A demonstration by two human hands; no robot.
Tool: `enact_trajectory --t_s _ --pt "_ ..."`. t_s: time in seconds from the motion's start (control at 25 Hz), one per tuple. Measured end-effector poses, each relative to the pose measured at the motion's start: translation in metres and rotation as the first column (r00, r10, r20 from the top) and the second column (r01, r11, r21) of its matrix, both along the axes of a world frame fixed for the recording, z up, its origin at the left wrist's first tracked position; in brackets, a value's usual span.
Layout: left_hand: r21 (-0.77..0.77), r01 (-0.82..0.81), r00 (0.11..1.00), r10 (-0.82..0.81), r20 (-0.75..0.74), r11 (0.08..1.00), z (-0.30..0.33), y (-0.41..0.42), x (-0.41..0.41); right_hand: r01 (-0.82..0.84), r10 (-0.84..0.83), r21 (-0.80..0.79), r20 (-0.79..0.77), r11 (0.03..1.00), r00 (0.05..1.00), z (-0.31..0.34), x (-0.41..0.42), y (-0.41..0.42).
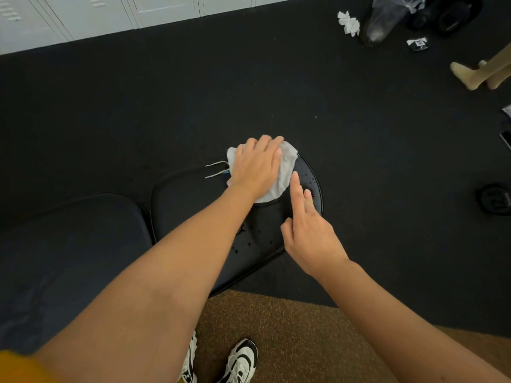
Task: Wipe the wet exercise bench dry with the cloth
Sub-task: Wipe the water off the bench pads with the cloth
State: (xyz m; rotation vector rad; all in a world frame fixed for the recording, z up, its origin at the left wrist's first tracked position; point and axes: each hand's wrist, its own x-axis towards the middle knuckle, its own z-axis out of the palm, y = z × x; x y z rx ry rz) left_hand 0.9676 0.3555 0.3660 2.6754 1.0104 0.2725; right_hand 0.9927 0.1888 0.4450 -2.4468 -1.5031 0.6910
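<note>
Head view. Black padded exercise bench seat (193, 205): water droplets are seen on its right part, below the cloth. White cloth (284, 172): crumpled, pressed flat against the far end of the seat under the left hand (255, 168), whose fingers are laid together, extended over it. Loose threads trail to the left of those fingers. Right hand (311, 233): index finger extended, its tip just beside the cloth's near edge, remaining fingers curled, nothing held. Black-and-white sneakers (240, 360) are seen at bottom.
</note>
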Motion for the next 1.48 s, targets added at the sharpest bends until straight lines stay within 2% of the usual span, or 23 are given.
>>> enact_trajectory --t_s 0.12,0.2,0.44,0.56,0.64,0.88,1.04,1.16,1.32,1.48 --pt "0.015 0.125 0.992 -0.125 0.022 0.992 -0.001 0.007 -0.011 -0.015 0.015 -0.023 0.02 1.0 1.0 0.0 0.002 -0.001" --pt "-0.007 0.101 0.994 -0.101 0.043 0.995 -0.009 0.019 -0.038 0.001 -0.002 -0.051 -0.008 0.999 1.0 0.002 0.004 -0.003" --pt "-0.034 -0.096 0.995 0.097 0.03 0.995 -0.034 0.036 -0.118 -0.016 0.016 0.023 -0.029 1.0 0.999 -0.008 0.003 -0.003" --pt "-0.077 -0.335 0.942 0.335 -0.01 0.939 -0.037 0.03 -0.11 -0.012 0.013 0.025 -0.049 1.0 0.999 -0.006 0.004 -0.003" --pt "-0.075 -0.42 0.907 0.415 -0.065 0.905 -0.03 0.025 -0.089 -0.009 0.011 0.028 -0.061 1.0 0.998 -0.004 0.003 -0.003" --pt "-0.026 -0.124 0.992 0.125 0.032 0.992 -0.001 -0.001 -0.004 0.041 -0.042 -0.014 -0.082 0.999 0.996 0.008 0.001 -0.003" --pt "0.073 0.165 0.986 -0.166 0.003 0.984 -0.016 -0.004 -0.04 0.069 -0.072 -0.037 -0.069 0.997 0.995 0.008 0.003 -0.005" --pt "0.05 0.154 0.988 -0.154 -0.011 0.987 -0.027 -0.001 -0.07 0.062 -0.063 -0.046 -0.034 0.997 0.997 0.007 0.003 -0.005" --pt "-0.009 0.022 0.999 -0.022 -0.041 1.0 -0.014 -0.006 -0.041 0.075 -0.076 -0.026 -0.007 0.997 0.997 0.001 -0.006 -0.016" --pt "0.053 0.185 0.983 -0.184 -0.027 0.981 0.001 -0.022 -0.005 0.069 -0.069 -0.024 0.003 0.997 0.998 0.002 -0.006 -0.022"
